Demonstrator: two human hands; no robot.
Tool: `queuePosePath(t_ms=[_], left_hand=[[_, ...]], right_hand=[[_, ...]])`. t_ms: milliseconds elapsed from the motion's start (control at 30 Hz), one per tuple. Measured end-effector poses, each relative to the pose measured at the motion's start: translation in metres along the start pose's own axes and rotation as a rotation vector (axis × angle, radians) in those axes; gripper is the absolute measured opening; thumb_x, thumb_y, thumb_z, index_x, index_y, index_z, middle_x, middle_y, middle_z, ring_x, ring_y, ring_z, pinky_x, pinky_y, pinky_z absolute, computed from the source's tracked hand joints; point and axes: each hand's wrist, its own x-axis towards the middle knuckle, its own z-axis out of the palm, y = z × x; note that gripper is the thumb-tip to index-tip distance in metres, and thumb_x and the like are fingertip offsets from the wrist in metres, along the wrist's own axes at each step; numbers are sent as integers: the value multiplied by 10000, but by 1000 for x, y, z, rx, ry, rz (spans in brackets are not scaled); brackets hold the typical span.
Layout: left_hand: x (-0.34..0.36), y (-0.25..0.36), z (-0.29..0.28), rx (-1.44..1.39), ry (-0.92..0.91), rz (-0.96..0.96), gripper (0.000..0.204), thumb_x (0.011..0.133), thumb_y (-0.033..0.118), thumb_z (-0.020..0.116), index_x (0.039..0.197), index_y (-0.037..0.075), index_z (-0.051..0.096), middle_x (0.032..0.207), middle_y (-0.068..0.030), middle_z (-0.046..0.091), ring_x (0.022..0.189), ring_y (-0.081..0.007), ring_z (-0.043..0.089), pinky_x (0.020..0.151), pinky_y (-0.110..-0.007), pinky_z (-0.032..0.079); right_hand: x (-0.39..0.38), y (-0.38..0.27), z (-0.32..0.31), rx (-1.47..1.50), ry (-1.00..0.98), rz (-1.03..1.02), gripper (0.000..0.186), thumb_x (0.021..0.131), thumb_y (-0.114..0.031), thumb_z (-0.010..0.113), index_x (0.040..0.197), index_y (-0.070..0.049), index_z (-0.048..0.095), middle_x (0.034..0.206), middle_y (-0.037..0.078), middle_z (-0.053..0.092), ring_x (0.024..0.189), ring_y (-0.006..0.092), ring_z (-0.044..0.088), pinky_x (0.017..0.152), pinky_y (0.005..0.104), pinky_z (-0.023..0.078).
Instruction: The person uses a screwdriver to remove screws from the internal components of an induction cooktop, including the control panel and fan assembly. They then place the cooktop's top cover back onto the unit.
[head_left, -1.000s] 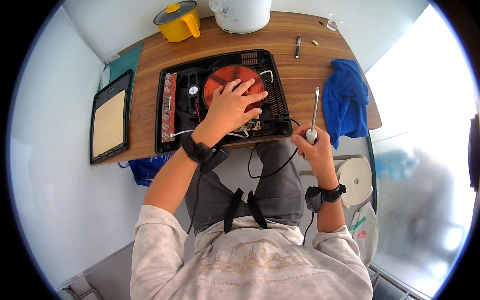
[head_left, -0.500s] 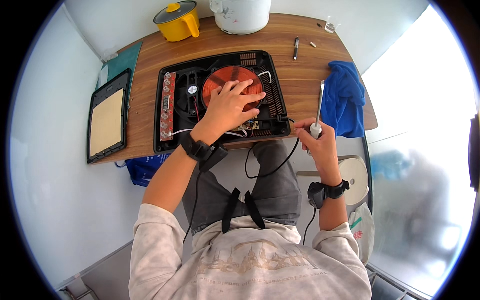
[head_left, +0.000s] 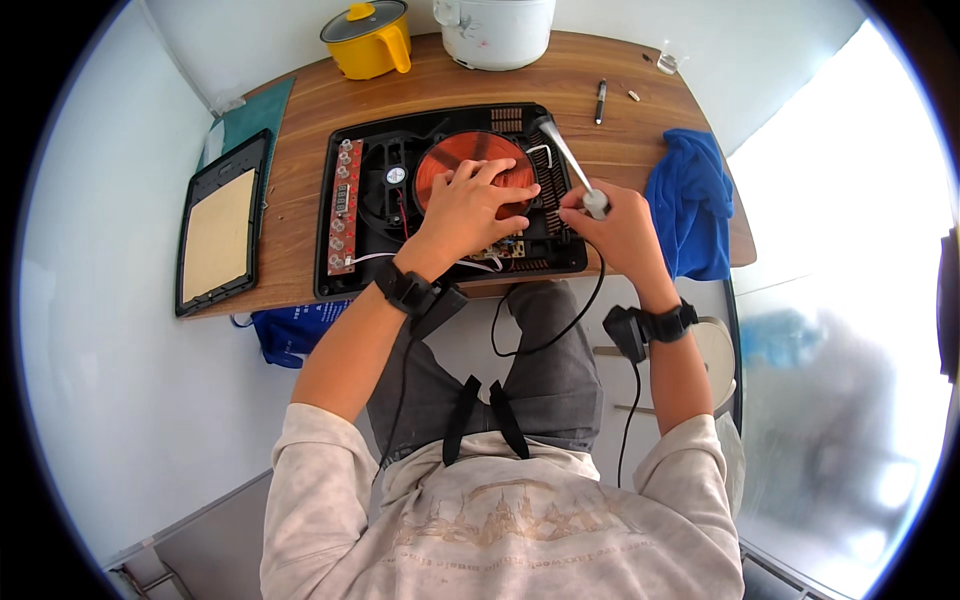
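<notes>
An opened induction cooker (head_left: 325, 262) lies on the table with its black base facing up. Inside are a round copper coil (head_left: 457, 150), a fan (head_left: 372, 215) and a red circuit board (head_left: 342, 225). My left hand (head_left: 470, 213) rests over the coil with its fingers spread. At the base's right edge, my right hand (head_left: 622, 228) is closed around the white handle of a screwdriver (head_left: 568, 158), its metal shaft slanting up to the left. The thumb and index fingertips come close together at the rim; anything between them is too small to make out. A black power cord (head_left: 598, 285) hangs below.
The cooker's removed cover (head_left: 218, 235) lies at the left on a green mat (head_left: 252, 120). A yellow pot (head_left: 368, 55) and white rice cooker (head_left: 495, 35) stand behind. To the right are a blue cloth (head_left: 690, 205), a pen (head_left: 601, 102) and a small clear cup (head_left: 668, 60).
My right hand has moved up and left from beside the cord to the base's right edge, and the screwdriver has tilted leftward. The left hand stays on the coil.
</notes>
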Motion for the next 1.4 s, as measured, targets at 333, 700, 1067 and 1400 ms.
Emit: queuePosePath(t_ms=[333, 700, 1067, 1400], left_hand=[[-2, -4, 7, 7, 34, 0, 452, 832, 443, 742, 1273, 371, 671, 1419, -16, 488, 1296, -285, 454, 1036, -517, 372], [-2, -6, 9, -3, 30, -11, 480, 811, 484, 737, 1266, 347, 676, 1421, -18, 497, 1311, -275, 425, 1044, -530, 351], [-3, -7, 14, -30, 52, -7, 495, 807, 483, 743, 1283, 372, 660, 1413, -16, 505, 1320, -272, 416, 1035, -541, 344], [-3, -3, 6, -27, -28, -58, 498, 820, 465, 744, 1301, 381, 648, 1504, -2, 458, 1366, -289, 410, 1088, -523, 314]], right_hand=[[36, 8, 20, -336, -85, -95, 220, 797, -212, 751, 979, -105, 688, 839, 165, 703, 836, 414, 656, 744, 485, 517], [44, 0, 27, -566, -147, -183, 285, 793, -197, 769, 1063, -140, 701, 857, 145, 706, 866, 380, 672, 741, 490, 528], [46, 3, 25, -493, -173, -106, 208, 777, -264, 785, 916, -115, 741, 828, 161, 702, 845, 393, 667, 741, 474, 526], [40, 7, 24, -509, -185, -134, 155, 815, -236, 714, 904, -113, 749, 830, 160, 700, 834, 396, 663, 734, 486, 529]])
